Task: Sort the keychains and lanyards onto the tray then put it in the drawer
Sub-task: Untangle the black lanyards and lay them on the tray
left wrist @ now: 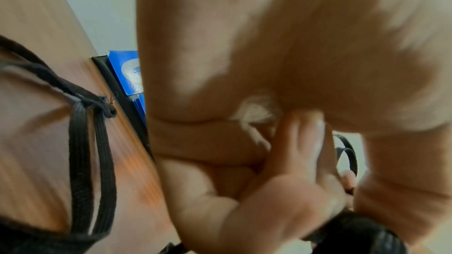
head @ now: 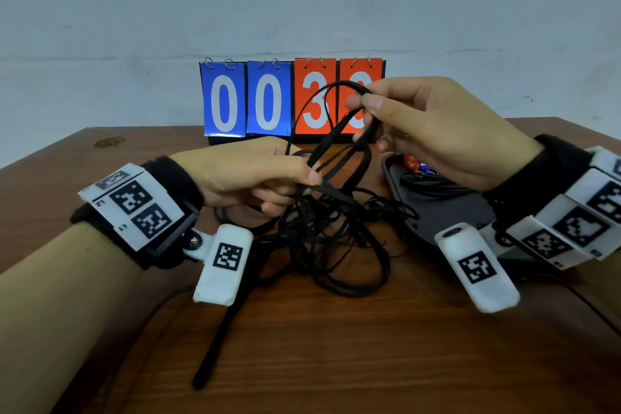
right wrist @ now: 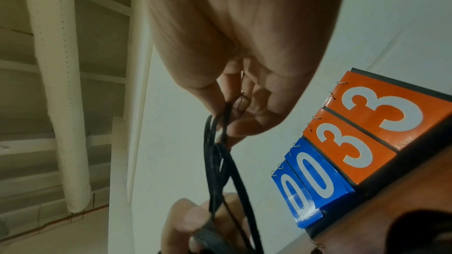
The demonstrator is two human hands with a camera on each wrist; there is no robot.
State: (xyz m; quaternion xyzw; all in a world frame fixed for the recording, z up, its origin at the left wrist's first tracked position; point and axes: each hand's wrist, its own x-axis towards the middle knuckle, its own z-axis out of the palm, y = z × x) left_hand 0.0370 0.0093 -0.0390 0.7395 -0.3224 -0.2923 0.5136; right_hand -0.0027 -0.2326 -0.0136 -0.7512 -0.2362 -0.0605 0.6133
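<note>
A tangle of black lanyards (head: 332, 232) lies on the wooden table (head: 336, 363) between my hands. My left hand (head: 268, 178) pinches a bunch of the straps just above the pile. My right hand (head: 386, 107) is raised higher and pinches a loop of the same black lanyards (right wrist: 215, 161) between thumb and fingers, so the straps stretch up from left hand to right. A black tray (head: 437, 208) sits under my right wrist, holding a coiled black strap and red and blue keychains (head: 416, 165). One loose strap (left wrist: 90, 161) lies flat on the table.
A flip scoreboard (head: 292, 101) reading 00 33 stands at the back edge of the table against a pale wall. A thin black cable (head: 588, 309) runs along the table's right side. One long strap end (head: 218, 339) trails toward the front edge.
</note>
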